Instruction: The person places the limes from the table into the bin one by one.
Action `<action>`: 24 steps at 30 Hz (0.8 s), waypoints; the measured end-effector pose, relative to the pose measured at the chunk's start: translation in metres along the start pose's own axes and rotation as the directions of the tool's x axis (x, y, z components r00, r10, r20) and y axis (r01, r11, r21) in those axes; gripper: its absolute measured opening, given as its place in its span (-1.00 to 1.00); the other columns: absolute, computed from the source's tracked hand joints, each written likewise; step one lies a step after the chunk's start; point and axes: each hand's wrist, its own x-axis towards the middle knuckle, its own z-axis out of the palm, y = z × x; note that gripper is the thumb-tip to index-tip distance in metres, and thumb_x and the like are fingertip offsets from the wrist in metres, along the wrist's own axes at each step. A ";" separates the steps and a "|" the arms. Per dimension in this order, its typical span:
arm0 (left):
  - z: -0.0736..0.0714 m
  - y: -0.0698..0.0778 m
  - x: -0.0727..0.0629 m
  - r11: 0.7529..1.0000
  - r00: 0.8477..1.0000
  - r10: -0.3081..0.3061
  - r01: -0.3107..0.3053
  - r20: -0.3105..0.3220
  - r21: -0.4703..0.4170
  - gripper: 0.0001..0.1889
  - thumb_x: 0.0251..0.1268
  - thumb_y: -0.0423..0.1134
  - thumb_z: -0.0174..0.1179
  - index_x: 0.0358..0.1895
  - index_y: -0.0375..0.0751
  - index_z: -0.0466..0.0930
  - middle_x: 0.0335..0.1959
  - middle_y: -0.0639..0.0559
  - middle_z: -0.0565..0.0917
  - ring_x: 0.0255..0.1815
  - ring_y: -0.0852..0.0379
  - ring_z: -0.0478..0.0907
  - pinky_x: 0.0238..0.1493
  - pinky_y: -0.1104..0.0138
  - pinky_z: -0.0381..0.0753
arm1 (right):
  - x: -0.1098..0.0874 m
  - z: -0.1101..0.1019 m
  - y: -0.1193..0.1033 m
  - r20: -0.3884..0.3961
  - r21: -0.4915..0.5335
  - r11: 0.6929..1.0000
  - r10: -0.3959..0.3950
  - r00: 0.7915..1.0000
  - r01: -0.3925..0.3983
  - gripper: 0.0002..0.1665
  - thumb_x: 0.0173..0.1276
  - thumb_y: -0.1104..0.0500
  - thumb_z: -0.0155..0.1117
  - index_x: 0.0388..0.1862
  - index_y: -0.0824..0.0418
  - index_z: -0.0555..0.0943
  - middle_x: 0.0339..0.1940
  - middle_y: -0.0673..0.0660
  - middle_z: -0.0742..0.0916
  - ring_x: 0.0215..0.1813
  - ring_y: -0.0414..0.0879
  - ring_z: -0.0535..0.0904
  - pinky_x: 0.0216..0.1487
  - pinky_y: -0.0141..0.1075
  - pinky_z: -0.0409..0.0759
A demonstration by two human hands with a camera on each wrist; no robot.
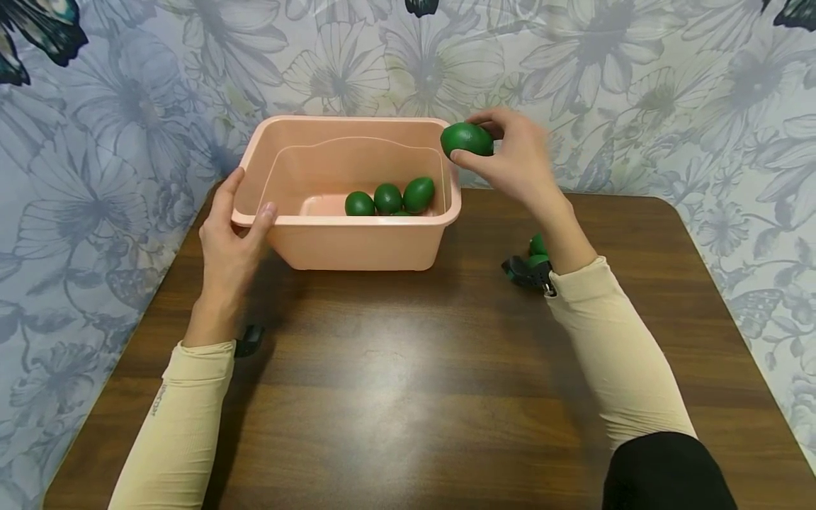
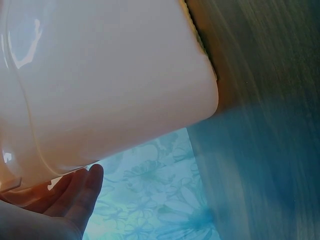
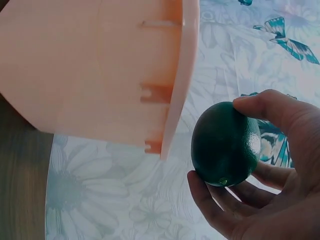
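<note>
A pink plastic bin (image 1: 357,244) stands at the back of the table with several green limes (image 1: 418,195) inside, toward its right end. My left hand (image 1: 232,241) grips the bin's left end, thumb over the front rim; in the left wrist view its fingers (image 2: 92,182) lie beneath the rim. My right hand (image 1: 516,152) pinches another lime (image 3: 225,145) between thumb and fingertips. That lime is just outside the bin's right rim, about level with it. In the right wrist view a narrow gap shows between lime and rim (image 3: 185,75).
More green limes (image 1: 538,246) lie on the brown wooden table (image 1: 382,382), partly hidden by the right wrist and its black camera (image 1: 528,273). A second camera (image 1: 249,341) sits at the left wrist. Flower-patterned covering (image 1: 605,85) surrounds the table's back and sides.
</note>
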 end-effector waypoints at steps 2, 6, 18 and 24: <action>-0.001 -0.003 0.000 1.000 1.000 0.004 -0.004 -0.005 -0.008 -0.27 0.41 -0.06 0.36 0.61 0.11 0.35 0.55 0.02 0.48 0.44 -0.06 0.51 0.30 0.35 0.52 | 0.002 0.004 -0.002 0.021 -0.007 1.000 -0.015 1.000 0.015 -0.37 0.31 -0.06 0.50 0.30 0.14 0.66 0.15 0.12 0.80 0.18 -0.07 0.68 0.00 -0.36 0.52; -0.002 -0.004 -0.002 1.000 1.000 0.010 -0.010 -0.008 -0.026 -0.27 0.40 -0.06 0.37 0.61 0.14 0.36 0.54 0.04 0.49 0.44 -0.04 0.52 0.28 0.36 0.52 | 0.005 0.011 -0.003 0.066 0.000 0.999 -0.043 0.997 0.043 -0.39 0.32 -0.04 0.50 0.29 0.16 0.65 0.14 0.13 0.80 0.17 -0.06 0.69 0.03 -0.31 0.53; -0.001 -0.001 -0.006 0.999 1.000 0.012 -0.012 -0.010 -0.031 -0.27 0.39 -0.06 0.37 0.60 0.14 0.36 0.54 0.03 0.49 0.43 -0.08 0.53 0.27 0.36 0.53 | -0.001 0.016 0.004 0.142 0.068 0.996 -0.059 0.988 0.049 -0.36 0.41 0.09 0.44 0.44 0.18 0.55 0.30 0.18 0.72 0.26 0.01 0.69 0.20 -0.11 0.68; -0.002 0.001 -0.007 1.000 1.000 0.011 -0.011 -0.008 -0.028 -0.28 0.39 -0.04 0.37 0.60 0.17 0.37 0.54 0.07 0.49 0.43 -0.04 0.53 0.29 0.35 0.52 | -0.009 0.014 0.017 0.134 0.088 0.996 -0.037 0.990 0.025 -0.39 0.44 0.13 0.41 0.41 0.25 0.55 0.31 0.22 0.72 0.28 0.06 0.69 0.24 -0.07 0.67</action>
